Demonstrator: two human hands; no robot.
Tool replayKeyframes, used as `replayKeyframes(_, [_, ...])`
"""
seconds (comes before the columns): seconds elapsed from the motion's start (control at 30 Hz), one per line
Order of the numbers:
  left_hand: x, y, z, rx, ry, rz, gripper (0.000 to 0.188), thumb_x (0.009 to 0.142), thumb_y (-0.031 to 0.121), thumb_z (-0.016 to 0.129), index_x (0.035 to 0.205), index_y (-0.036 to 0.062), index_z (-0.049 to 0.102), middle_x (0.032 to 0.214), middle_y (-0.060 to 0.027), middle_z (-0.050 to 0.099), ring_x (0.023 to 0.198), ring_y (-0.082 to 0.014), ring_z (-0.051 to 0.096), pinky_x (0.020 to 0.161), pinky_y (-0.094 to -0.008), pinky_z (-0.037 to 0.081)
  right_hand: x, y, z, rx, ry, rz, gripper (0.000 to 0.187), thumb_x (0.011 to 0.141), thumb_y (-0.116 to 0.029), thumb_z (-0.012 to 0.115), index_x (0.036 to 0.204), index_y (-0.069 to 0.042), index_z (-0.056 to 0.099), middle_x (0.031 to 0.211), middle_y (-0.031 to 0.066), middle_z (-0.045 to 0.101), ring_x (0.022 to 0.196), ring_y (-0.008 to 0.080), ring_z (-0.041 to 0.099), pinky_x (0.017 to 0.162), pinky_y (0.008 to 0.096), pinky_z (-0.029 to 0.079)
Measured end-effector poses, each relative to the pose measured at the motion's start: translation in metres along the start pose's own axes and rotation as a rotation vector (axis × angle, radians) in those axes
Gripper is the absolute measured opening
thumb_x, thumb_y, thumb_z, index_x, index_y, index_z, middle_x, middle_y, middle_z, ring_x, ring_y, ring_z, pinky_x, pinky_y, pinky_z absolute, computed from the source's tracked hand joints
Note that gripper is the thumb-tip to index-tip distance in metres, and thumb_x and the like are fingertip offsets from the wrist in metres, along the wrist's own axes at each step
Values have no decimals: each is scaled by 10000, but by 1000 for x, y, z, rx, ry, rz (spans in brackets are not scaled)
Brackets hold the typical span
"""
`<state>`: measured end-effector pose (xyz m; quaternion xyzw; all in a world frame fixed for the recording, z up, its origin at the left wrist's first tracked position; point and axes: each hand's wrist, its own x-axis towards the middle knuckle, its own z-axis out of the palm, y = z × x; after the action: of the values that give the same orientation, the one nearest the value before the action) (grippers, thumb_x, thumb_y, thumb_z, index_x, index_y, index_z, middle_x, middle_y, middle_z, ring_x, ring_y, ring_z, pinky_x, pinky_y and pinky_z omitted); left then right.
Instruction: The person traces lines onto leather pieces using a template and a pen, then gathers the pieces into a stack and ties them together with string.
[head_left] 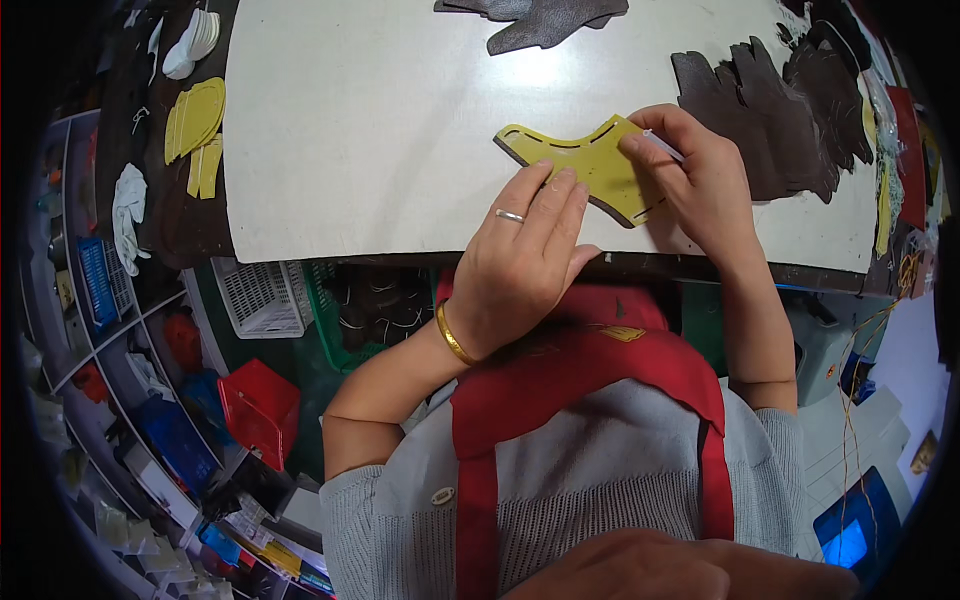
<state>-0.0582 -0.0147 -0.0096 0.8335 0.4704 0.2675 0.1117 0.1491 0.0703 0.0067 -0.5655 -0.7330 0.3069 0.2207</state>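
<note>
A yellow template (603,172) with slots cut along its edges lies near the front of the table. Dark leather (514,152) shows beneath its left and lower edges. My left hand (525,240), with fingers stretched out, presses flat on the template's lower left part. At the template's right end, my right hand (700,175) is closed with a slim white pen-like stick (664,146) in it. The right thumb rests on the template's edge, while the other fingertips are partly hidden behind the stick and template.
Dark leather glove pieces (765,120) are piled at the right, with more leather (545,22) at the far edge. Yellow templates (196,118) and white pieces (193,45) lie left of the white tabletop (350,150). Below stand a white basket (262,300) and a red bin (258,408).
</note>
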Motion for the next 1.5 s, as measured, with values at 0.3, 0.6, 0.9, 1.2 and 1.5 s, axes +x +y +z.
replayKeyframes(0.3, [5, -4, 5, 50, 19, 31, 430, 777, 109, 786, 1144, -86, 677, 1188, -204, 662, 1148, -380, 619, 992, -430, 528, 1, -3, 0, -132, 20, -51, 259, 947, -325, 688, 1065, -95, 701, 841, 126, 740, 769, 333, 717, 677, 415, 541])
replayKeyframes(0.6, [30, -18, -15, 245, -122, 129, 354, 768, 105, 699, 1120, 109, 725, 999, -27, 681, 922, -216, 660, 712, -319, 582, -5, 16, -20, 8, 25, -15, 361, 823, -248, 796, 1132, -110, 672, 849, 120, 740, 782, 309, 726, 723, 401, 556])
replayKeyframes(0.9, [25, -6, -5, 262, -60, 262, 367, 789, 151, 679, 1140, 50, 713, 1081, -82, 668, 959, -246, 656, 842, -416, 602, 14, 7, -30, -207, 317, -359, 200, 929, -259, 681, 1072, -121, 701, 927, 66, 720, 827, 280, 684, 693, 403, 541])
replayKeyframes(1.2, [19, 1, 5, 164, 22, 195, 265, 832, 178, 621, 1061, 63, 688, 1075, -111, 630, 1036, -291, 626, 958, -452, 548, 51, -46, 20, 56, -294, -353, 314, 1008, -394, 569, 1004, -112, 705, 734, 75, 712, 663, 314, 689, 621, 410, 535])
replayKeyframes(1.5, [22, 4, -2, 141, -34, 146, 314, 803, 148, 644, 1095, 55, 718, 1154, -132, 669, 1022, -304, 648, 947, -431, 566, 44, -29, -13, -373, -163, -530, 278, 991, -355, 607, 932, -86, 643, 693, 129, 670, 659, 349, 674, 592, 443, 521])
